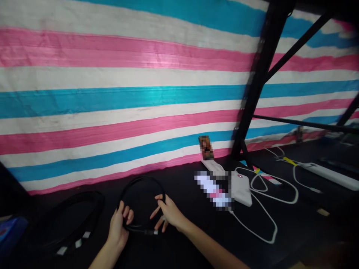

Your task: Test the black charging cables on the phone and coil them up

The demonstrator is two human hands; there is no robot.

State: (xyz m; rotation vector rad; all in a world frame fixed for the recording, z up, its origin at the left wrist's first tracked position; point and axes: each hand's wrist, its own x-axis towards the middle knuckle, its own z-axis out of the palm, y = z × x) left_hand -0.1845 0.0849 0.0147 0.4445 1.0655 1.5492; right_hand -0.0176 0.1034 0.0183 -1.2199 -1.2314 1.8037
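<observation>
A black cable (139, 182) is wound into a loop above a dark table. My left hand (120, 224) grips the loop's left side, fingers curled round it. My right hand (166, 213) holds the loop's right side, thumb and fingers partly spread, with a small connector end (151, 232) just below it. The loop stands roughly upright between both hands.
A pile of black coiled cables with white tags (73, 224) lies at the left. A white power bank (243, 188) with white cords (266, 209) sits to the right, a white power strip (328, 175) farther right. A black metal post (258, 82) rises against the striped pink, blue and white wall.
</observation>
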